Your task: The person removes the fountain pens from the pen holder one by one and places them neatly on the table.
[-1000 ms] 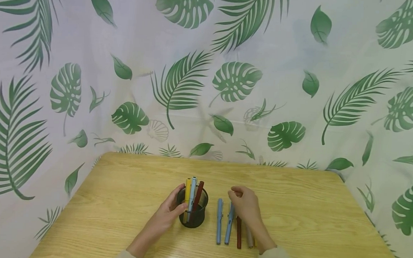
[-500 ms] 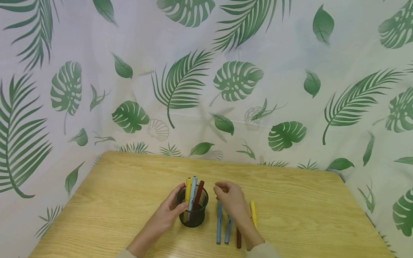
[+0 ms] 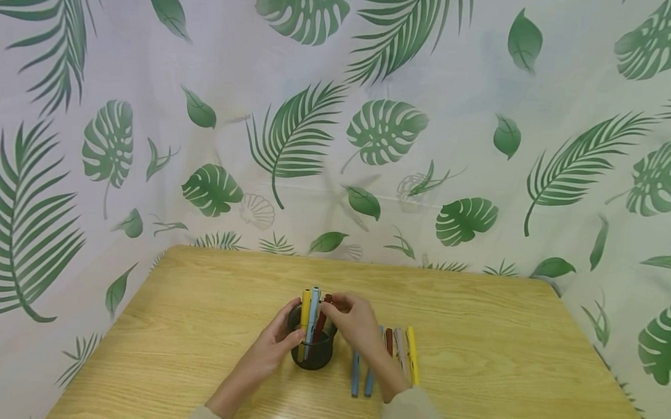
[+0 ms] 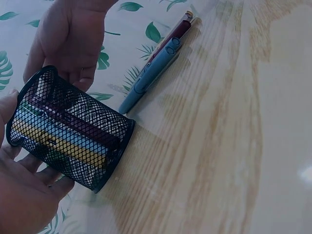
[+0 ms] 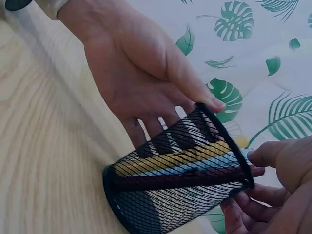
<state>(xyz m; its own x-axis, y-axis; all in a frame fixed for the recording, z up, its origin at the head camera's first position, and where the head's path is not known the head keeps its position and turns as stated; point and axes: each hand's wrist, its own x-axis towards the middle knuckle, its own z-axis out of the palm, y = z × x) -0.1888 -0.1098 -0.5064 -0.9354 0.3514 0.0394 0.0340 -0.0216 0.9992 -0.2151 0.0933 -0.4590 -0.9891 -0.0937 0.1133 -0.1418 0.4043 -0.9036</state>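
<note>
My left hand [image 3: 264,355] grips a black mesh pen cup [image 3: 318,359], its thumb at the near rim and its fingers round the far side. Inside lean a yellow pen [image 3: 305,310], a light blue pen [image 3: 312,323] and a dark red pen [image 3: 320,326]. Above the cup's right rim, my right hand [image 3: 359,326] pinches the dark red pen near its top, which the thumb and forefinger partly cover. In the right wrist view, the right fingertips [image 5: 265,153] are at the cup's mouth. The pens' lower ends show through the mesh.
On the wooden table [image 3: 210,310], right of the cup, pens lie in a row: a blue pen [image 3: 355,376], another blue pen [image 3: 369,383], a dark red pen [image 3: 389,339], a grey pen [image 3: 401,347] and a yellow pen [image 3: 413,354]. A leaf-patterned cloth [image 3: 390,236] hangs behind.
My right hand has moved left from above the row of pens to the cup and taken hold of the dark red pen. The left hand and cup have stayed put.
</note>
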